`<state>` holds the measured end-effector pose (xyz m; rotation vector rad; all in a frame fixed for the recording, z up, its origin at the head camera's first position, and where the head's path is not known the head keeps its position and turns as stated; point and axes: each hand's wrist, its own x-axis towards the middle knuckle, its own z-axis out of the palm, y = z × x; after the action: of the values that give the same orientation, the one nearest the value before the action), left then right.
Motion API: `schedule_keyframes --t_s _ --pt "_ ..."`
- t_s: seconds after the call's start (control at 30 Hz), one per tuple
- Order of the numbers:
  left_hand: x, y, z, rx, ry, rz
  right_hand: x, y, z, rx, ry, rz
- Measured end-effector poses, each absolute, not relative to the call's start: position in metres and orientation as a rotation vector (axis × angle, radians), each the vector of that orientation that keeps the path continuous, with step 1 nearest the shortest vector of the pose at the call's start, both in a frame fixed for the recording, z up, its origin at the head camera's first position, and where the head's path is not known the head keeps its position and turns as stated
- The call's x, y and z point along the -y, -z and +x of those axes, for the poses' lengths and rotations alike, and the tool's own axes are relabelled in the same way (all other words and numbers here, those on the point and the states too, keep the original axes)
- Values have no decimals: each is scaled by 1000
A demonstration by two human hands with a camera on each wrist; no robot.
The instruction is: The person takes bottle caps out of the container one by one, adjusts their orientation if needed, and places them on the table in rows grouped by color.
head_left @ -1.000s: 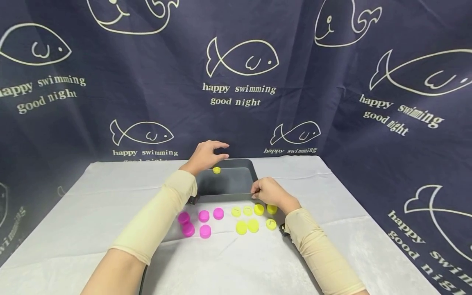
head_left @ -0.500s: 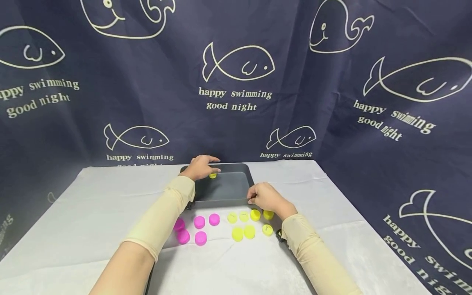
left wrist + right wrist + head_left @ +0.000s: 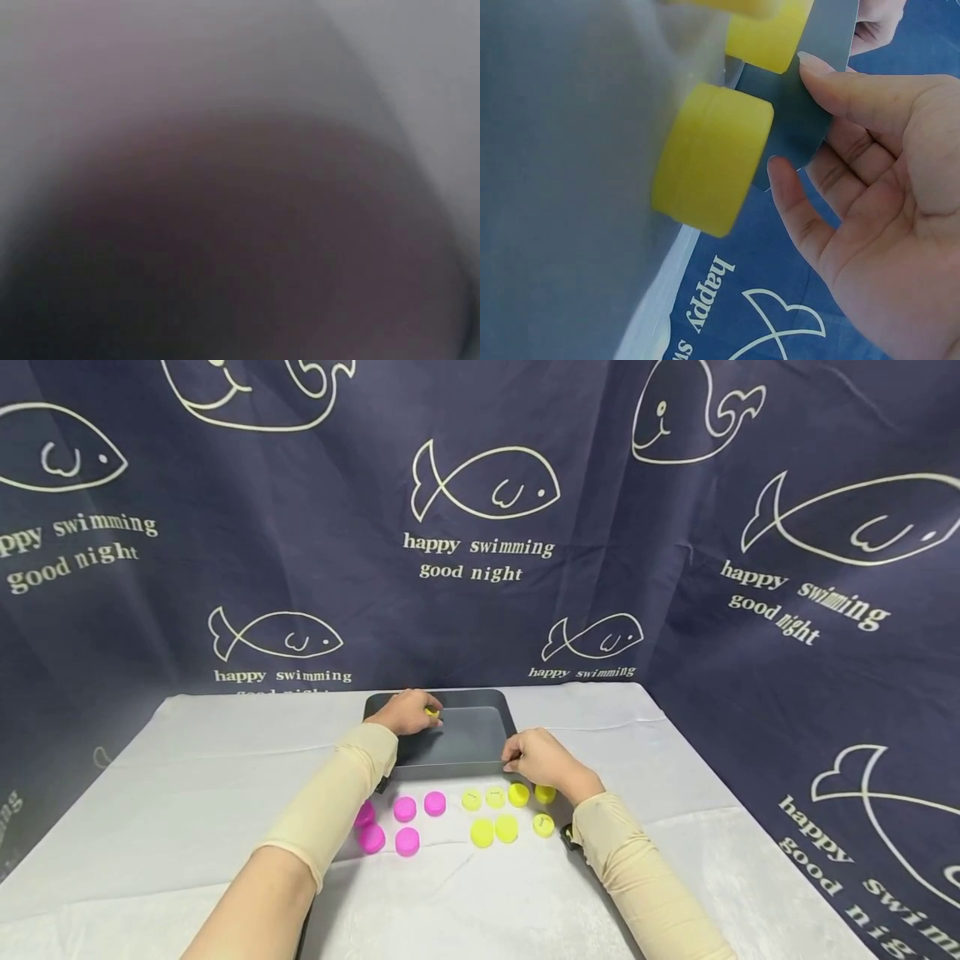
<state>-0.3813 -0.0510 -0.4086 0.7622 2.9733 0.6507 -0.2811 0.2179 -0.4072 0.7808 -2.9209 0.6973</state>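
A dark grey rectangular baking tray (image 3: 468, 737) lies at the far side of the table. Inside its back left part, my left hand (image 3: 405, 712) pinches a yellow bottle cap (image 3: 432, 713) between thumb and fingers, which partly cover it. My right hand (image 3: 542, 757) grips the tray's near right corner; in the right wrist view its thumb (image 3: 855, 86) lies on one side of the wall and fingers curl behind. The left wrist view is dark and blurred, showing no clear detail.
In front of the tray, several yellow caps (image 3: 506, 828) stand on the right and several magenta caps (image 3: 405, 809) on the left. One yellow cap (image 3: 714, 159) is close to the right hand. A dark blue fish-print curtain (image 3: 480, 635) hangs behind the white-covered table (image 3: 465, 902).
My left hand has come down from above the tray onto the yellow cap inside it, its fingers closing round it. The right hand keeps its grip on the corner.
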Motion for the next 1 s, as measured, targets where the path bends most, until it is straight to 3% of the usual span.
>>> schedule_keyframes --t_s 0.4,1.0 --pt "46 414 -380 -2993 -551 948 -216 405 -280 2931 -701 776" --pt "38 412 -370 -2996 -554 916 -217 406 -281 2941 -697 778"
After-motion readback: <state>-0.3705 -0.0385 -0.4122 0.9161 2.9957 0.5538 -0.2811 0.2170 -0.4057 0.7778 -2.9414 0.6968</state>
